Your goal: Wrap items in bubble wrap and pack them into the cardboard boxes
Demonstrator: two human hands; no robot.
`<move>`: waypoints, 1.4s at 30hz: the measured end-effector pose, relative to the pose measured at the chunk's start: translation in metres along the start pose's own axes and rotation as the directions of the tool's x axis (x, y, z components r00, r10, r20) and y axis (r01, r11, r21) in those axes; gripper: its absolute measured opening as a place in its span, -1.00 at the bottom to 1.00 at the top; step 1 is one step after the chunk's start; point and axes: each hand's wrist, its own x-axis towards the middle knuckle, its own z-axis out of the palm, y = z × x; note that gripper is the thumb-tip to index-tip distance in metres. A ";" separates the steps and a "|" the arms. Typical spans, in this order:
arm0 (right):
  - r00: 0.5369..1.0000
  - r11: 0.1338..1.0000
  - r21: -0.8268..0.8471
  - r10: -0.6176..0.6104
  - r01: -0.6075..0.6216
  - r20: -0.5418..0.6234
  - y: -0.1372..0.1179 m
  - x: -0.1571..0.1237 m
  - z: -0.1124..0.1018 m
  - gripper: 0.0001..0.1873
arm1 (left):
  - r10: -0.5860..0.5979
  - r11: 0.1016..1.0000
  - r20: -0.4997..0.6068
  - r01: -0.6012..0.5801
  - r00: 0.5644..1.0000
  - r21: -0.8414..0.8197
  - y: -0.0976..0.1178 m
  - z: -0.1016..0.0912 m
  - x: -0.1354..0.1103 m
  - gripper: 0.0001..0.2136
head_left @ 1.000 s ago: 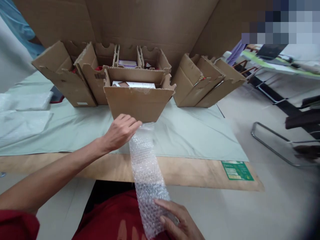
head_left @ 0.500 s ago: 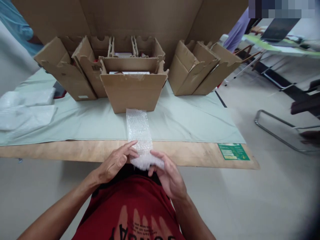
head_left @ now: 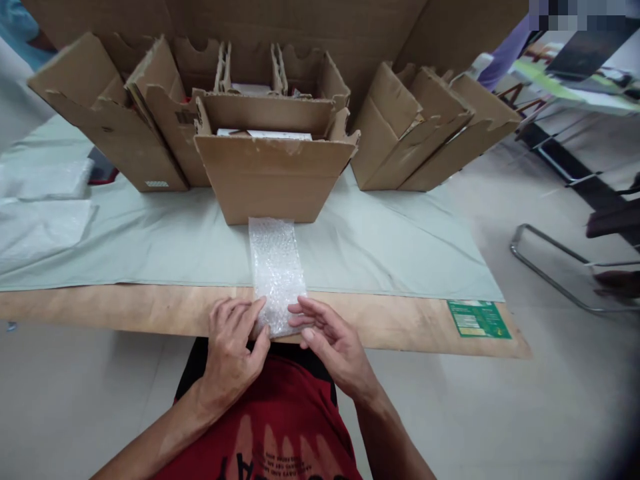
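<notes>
A strip of clear bubble wrap (head_left: 275,267) lies flat on the table, running from the front cardboard box (head_left: 273,170) back to the wooden table edge (head_left: 150,313). My left hand (head_left: 233,347) rests at the strip's near left corner, fingers stretched flat and pressing on it. My right hand (head_left: 327,340) sits at the near right corner, fingers extended with the tips on the wrap. Neither hand grips it. A white item shows inside the front box.
Several open cardboard boxes (head_left: 110,120) stand behind on a pale green cloth (head_left: 390,247). Folded white plastic sheets (head_left: 40,207) lie at the left. A green label (head_left: 477,319) is stuck on the table's right corner. Metal chair frames (head_left: 555,267) stand on the floor at right.
The bubble wrap hung over the table edge with my right hand holding its lower end. Both hands gathered at the near end, and now the strip lies flat under open fingers.
</notes>
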 end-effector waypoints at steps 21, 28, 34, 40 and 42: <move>0.844 0.571 -0.733 -0.537 0.370 0.008 -0.006 0.026 -0.010 -0.70 | -0.201 0.956 0.051 0.207 0.978 -0.208 -0.016 -0.013 0.024 -0.80; 0.863 0.359 -0.804 -0.373 0.473 0.341 0.004 0.038 -0.004 -0.67 | -0.121 0.992 0.022 0.122 0.992 -0.044 -0.022 -0.008 0.027 -0.71; 0.901 0.562 -0.706 -0.307 0.431 0.306 -0.007 0.046 -0.010 -0.75 | 0.126 0.989 0.095 -0.117 0.987 -0.093 -0.022 -0.023 0.022 -0.70; 0.907 0.439 -0.838 -0.396 0.324 0.143 -0.008 0.042 -0.010 -0.65 | 0.060 0.996 0.127 -0.051 0.990 -0.068 -0.035 -0.003 0.051 -0.83; 0.900 0.354 -0.864 -0.380 0.357 0.215 -0.006 0.044 -0.008 -0.63 | 0.044 0.999 0.139 -0.041 0.989 -0.024 -0.040 0.005 0.064 -0.80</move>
